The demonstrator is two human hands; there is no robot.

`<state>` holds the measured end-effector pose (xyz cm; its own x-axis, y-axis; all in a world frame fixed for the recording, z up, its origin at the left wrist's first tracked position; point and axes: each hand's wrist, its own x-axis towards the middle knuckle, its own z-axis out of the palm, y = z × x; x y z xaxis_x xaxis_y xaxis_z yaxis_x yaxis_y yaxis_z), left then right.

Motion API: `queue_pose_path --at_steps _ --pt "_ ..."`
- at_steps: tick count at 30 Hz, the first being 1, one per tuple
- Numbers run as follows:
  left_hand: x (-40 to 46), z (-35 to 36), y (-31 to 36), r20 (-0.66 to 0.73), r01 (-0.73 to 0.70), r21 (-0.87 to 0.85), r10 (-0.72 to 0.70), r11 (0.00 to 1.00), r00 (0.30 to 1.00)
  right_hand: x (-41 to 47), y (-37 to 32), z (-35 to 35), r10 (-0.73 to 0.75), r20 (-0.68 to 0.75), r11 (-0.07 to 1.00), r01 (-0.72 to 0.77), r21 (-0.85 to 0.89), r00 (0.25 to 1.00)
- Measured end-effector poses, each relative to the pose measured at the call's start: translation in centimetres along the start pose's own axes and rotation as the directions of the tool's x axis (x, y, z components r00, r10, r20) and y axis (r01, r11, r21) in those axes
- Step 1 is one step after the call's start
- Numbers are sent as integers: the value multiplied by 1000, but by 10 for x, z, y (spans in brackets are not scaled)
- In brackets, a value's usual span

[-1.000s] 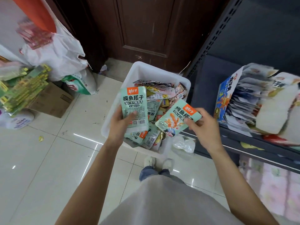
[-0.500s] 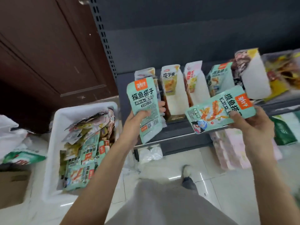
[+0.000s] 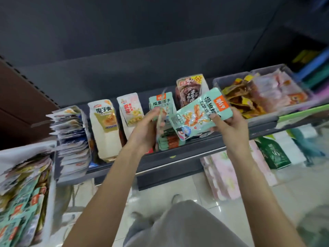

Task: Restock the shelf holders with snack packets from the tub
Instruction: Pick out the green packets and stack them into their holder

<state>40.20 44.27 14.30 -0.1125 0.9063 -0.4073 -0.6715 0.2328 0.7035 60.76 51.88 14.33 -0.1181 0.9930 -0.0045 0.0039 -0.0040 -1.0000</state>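
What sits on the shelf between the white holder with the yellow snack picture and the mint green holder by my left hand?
One holder, white with a pink top and a picture of yellow rings, stands between the white holder and the mint green holder, seen in the head view.

2 hands, 1 mint packet in each, 5 upright shelf holders, 1 tub.

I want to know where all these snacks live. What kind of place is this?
Most likely a small shop. A dark metal shelf holds rows of snack packets standing in holders, a tub of spare packets sits beside it, and the right hand grips a mint-green packet for restocking.
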Motion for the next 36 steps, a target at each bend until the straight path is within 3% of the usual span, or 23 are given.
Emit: queue_pose_path --at_steps 2,4,10,13,18,20,21,24,25,27,29,31,34,36 --pt "9 8 -2 -192 -59 175 93 983 977 10 3 2 19 44 1000 -19 -4 999" --pt "16 10 0 -356 -117 312 231 943 906 17 4 5 31 70 999 -30 -16 997" --pt "36 6 20 -395 -289 441 473 849 787 38 3 6 0 40 999 2 -34 999" --pt "52 2 23 -354 -268 566 524 779 775 45 1 -2 -21 -24 1000 21 -20 999" --pt "69 -6 2 -156 -111 905 563 411 812 52 2 -9 -20 -36 1000 20 -24 999" --pt "71 -11 -5 -131 -83 938 565 337 815 52 5 -7 -18 -17 999 17 -39 1000" --pt "72 -14 -5 -134 -94 931 570 354 811 52 6 -5 -19 -3 999 19 -50 1000" --pt "73 -17 1 -153 -209 806 536 554 830 51 4 1 -62 63 994 68 -85 996" --pt "74 -16 5 -136 -223 800 530 558 837 51 3 3 -80 84 991 88 -103 993" --pt "76 -18 12 -55 -194 902 547 386 835 53 0 6 -94 104 984 108 -141 990" --pt "74 -22 15 61 -156 982 597 107 800 56 -1 9 -96 116 978 116 -174 989" --pt "70 -29 15 134 -131 990 646 -53 751 57 -2 14 -111 156 972 140 -189 981" --pt "67 -38 15 153 -99 988 678 -119 718 58 -7 25 -169 291 947 237 -215 942" --pt "67 -41 16 153 -150 987 680 -64 717 60 -7 37 -217 402 894 347 -285 890"
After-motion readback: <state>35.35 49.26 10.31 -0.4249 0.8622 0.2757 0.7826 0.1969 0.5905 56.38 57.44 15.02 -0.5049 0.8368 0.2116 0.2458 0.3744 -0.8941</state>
